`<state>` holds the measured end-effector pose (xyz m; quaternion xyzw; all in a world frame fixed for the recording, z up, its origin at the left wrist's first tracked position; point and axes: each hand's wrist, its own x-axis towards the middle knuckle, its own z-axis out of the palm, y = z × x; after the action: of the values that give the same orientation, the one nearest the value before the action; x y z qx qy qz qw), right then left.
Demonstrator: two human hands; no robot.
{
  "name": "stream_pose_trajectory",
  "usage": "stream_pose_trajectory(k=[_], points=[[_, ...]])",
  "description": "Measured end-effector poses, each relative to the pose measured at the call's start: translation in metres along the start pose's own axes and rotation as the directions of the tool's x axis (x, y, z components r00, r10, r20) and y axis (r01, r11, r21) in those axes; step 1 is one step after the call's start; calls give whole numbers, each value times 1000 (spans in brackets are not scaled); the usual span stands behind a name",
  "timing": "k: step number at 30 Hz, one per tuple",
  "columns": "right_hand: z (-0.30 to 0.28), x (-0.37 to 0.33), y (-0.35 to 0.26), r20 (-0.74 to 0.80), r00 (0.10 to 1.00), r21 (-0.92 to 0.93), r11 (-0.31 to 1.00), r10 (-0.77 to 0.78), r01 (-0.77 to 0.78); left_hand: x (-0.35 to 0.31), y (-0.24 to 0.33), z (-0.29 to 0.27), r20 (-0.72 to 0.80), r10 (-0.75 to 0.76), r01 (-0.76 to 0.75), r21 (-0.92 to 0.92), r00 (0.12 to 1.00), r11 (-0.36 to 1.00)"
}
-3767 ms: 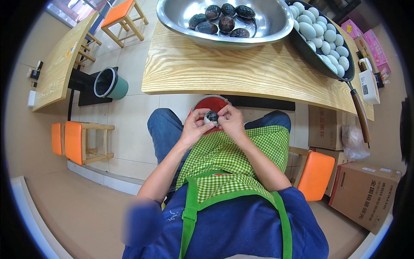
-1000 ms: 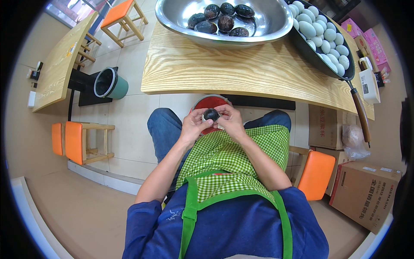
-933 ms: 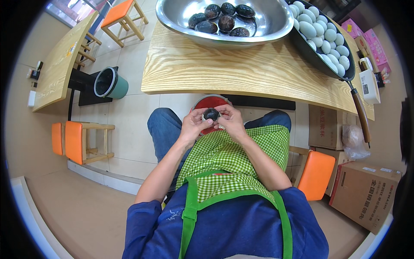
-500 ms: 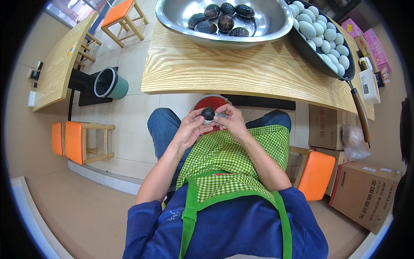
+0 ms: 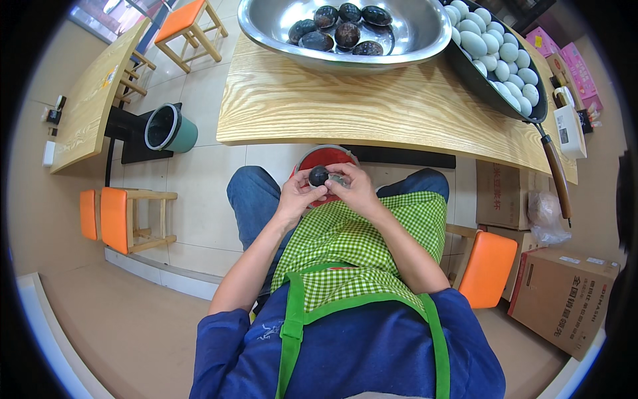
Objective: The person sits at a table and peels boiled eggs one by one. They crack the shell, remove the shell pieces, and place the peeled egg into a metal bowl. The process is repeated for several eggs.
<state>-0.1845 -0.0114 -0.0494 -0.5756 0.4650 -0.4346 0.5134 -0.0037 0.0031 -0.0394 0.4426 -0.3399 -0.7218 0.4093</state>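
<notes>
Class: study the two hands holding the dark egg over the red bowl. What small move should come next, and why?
Probably peel off the shell bit near the right hand, letting it drop into the red bowl. The dark egg, gripped by the left hand, looks nearly bare; peeled ones lie in the steel basin.

FLOOR: pale square tiles [image 5: 199,219] | FURNITURE: light wood-grain bench [image 5: 372,113] ahead; second wooden table [image 5: 93,100] at left; orange-seated wooden stools [image 5: 116,219] | LEFT: green bucket [image 5: 169,128] | RIGHT: cardboard boxes [image 5: 561,299] on floor
</notes>
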Motion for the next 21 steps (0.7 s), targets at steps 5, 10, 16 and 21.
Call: stream_pose_trajectory(k=[5,10,16,21], points=[[-1,-3,-21,22,1000,-143,990,16,-13,1,-8,-3,-79,48,-40,98,996,994],[4,-5,2,-73,996,-101,993,56,-63,3,-10,-1,-59,53,-51,43,997,998],[14,-6,-10,-179,981,-199,973,81,-117,5,-17,-1,-60,103,-99,64,993,993],[12,-3,2,-242,970,-191,980,15,-62,6,-14,4,-49,140,-133,114,989,984]])
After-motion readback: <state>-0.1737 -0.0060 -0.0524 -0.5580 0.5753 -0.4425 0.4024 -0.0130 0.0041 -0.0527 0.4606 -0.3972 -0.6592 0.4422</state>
